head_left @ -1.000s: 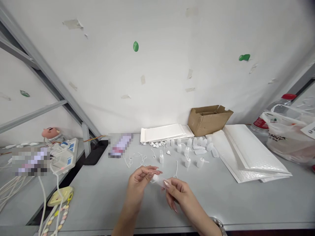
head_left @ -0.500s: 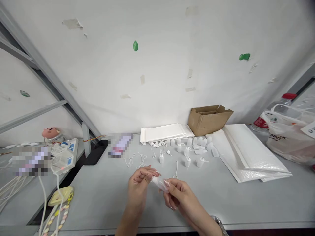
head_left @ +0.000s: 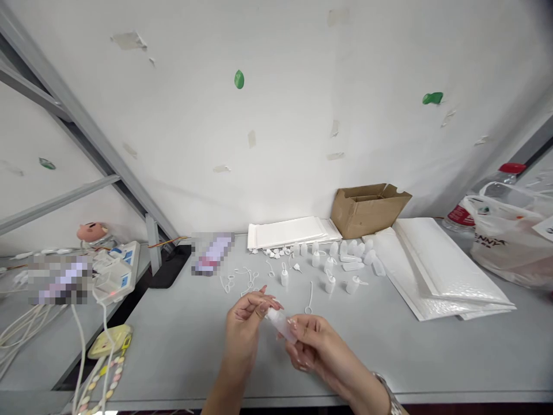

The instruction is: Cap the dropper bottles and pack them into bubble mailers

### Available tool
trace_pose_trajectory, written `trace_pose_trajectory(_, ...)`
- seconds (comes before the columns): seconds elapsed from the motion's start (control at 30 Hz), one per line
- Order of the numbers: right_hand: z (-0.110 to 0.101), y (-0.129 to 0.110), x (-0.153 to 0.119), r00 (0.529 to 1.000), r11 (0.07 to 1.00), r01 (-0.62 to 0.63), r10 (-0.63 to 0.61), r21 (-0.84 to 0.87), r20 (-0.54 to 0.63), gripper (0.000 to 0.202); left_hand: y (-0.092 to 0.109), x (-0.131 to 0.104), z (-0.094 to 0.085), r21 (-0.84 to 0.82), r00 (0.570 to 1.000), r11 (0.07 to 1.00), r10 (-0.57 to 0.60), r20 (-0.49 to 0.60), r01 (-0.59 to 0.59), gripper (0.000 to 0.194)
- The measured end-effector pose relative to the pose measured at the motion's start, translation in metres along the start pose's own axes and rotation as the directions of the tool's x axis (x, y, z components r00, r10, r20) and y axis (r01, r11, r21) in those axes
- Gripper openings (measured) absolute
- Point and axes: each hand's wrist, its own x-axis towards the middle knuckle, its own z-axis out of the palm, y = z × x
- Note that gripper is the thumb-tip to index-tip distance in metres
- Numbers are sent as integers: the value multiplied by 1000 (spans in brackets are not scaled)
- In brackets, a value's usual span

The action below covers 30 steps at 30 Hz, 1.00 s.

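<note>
A small translucent squeeze bottle (head_left: 281, 324) is held between both hands, tilted above the front of the grey table (head_left: 181, 357). My left hand (head_left: 245, 320) pinches its white top end at the upper left. The fingers of my right hand (head_left: 313, 340) are closed round the bottle's lower body. Just beyond the hands stand several small bottles with white caps, among them one capped bottle (head_left: 284, 278) and another (head_left: 330, 284). White looped cap straps (head_left: 309, 302) lie loose near them. The fingers hide part of the held bottle's top.
Behind are loose white caps (head_left: 276, 252), uncapped bottles (head_left: 352, 266), white padded mailers (head_left: 449, 271) and a brown cardboard box (head_left: 367, 213). A plastic bag (head_left: 501, 242) stands at right. To the left are a blurred phone (head_left: 213, 253), a power strip (head_left: 116, 274) and white cables (head_left: 80, 351).
Both hands keep hold of the bottle in nearly the same place. My right hand's fingers have shifted slightly on its body. The whole view has moved a little.
</note>
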Motion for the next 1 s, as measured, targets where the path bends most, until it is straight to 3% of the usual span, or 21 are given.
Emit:
trace_pose_trajectory(0.1, -5, 0, -1, 973, 954, -183, 141, 239, 180, 33, -2, 0, 3, -30, 994, 994, -105, -42, 104, 20)
trace_pose_trajectory(0.17, -8, 0, 0, 979, 941, -173, 132, 290, 156, 32, -2, 1, 2, -65, 979, 977, -204, -29, 202, 20)
trace_pose_trajectory(0.27, -9, -1, 1, 998, 959, -51, 42, 278, 39, 31, 3, 2, -1, -192, 940, 920, -329, 91, 341, 29)
trace_pose_trajectory(0.4, -5, -6, 0, 994, 985, 82, -70, 151, -83, 31, 8, 1, -4, -314, 919, 864, -362, 158, 394, 30)
trace_pose_trajectory(0.67, -4, -5, -4, 945, 977, 144, -183, -159, -272, 41, 13, -1, -2, -333, 922, 871, -387, -12, 361, 26)
trace_pose_trajectory(0.87, 2, -5, -11, 910, 865, 140, -304, -481, -282, 38, 20, -3, -2, -376, 952, 885, -305, -21, 275, 25)
trace_pose_trajectory(1.0, 7, -3, -16, 903, 767, 130, -353, -628, -243, 30, 19, -5, 0, -382, 942, 867, -334, 34, 321, 28)
